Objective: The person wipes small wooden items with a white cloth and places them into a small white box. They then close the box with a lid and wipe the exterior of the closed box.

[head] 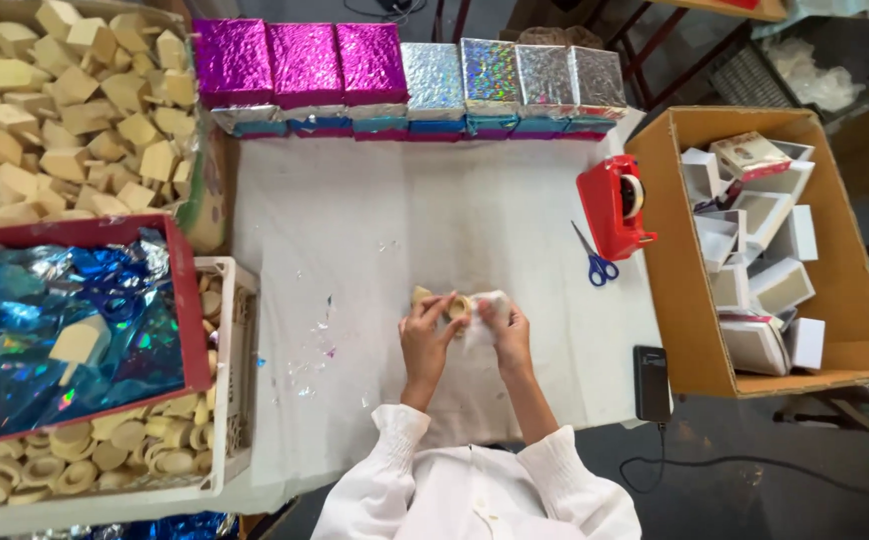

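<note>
My left hand (425, 338) grips a small pale wooden piece (423, 296) and a wooden ring (460, 306) over the white table cover (375, 230). My right hand (508, 330) pinches a small white cloth or paper (485, 318) against the ring. Both hands meet just in front of my body, at the table's near middle. White sleeves cover my forearms.
Shiny pink and silver wrapped boxes (405, 75) line the far edge. A red tape dispenser (615, 205), blue scissors (595, 262), a black phone (652, 383) and a cardboard box of small white boxes (755, 240) are to the right. Wooden blocks (65, 100), blue foil (65, 320) and wooden rings (105, 465) are to the left.
</note>
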